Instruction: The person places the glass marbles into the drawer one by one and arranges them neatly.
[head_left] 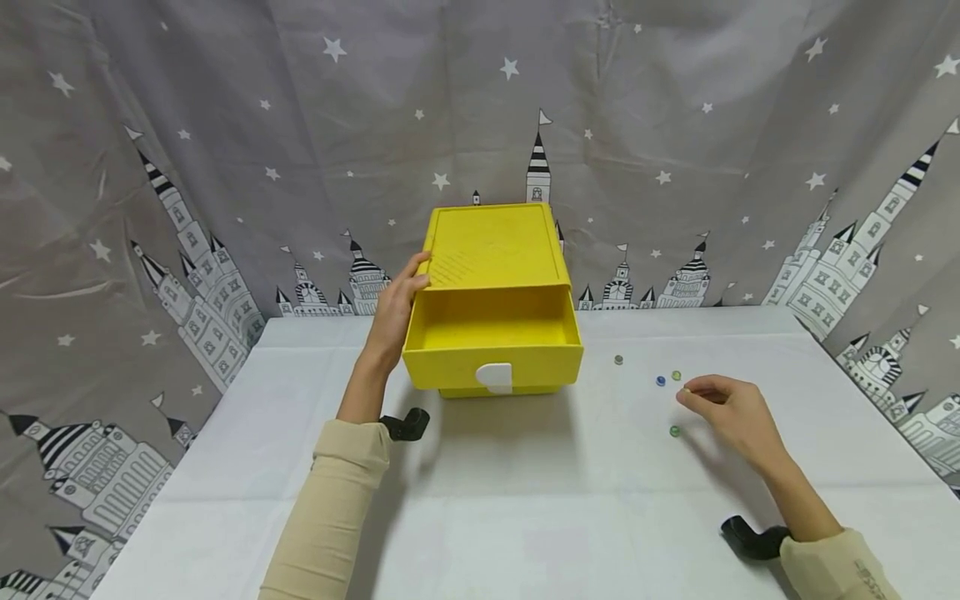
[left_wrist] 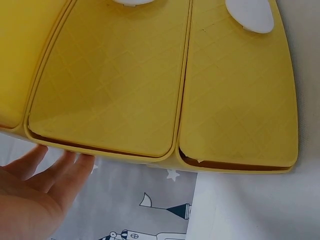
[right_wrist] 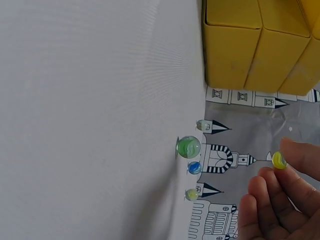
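A yellow drawer box (head_left: 491, 246) stands on the table, its top drawer (head_left: 442, 369) pulled out; the visible inside holds nothing. My left hand (head_left: 390, 321) rests on the box's left side; in the left wrist view its fingers (left_wrist: 70, 175) are extended against the edge. To the right of the box, above the table, my right hand (head_left: 738, 417) pinches a yellow marble (right_wrist: 279, 160) between thumb and finger. Near that hand lie a green marble (head_left: 675, 431), a blue marble (head_left: 661, 381) and a yellowish marble (head_left: 677, 375). Closer to the box sits a dull-coloured marble (head_left: 618, 360).
The top drawer has a white handle (head_left: 495, 377); more drawers with white handles (left_wrist: 252, 15) are below it. A white cloth (head_left: 510, 533) covers the table. Behind it hangs a grey curtain (head_left: 465, 83) printed with castles and stars.
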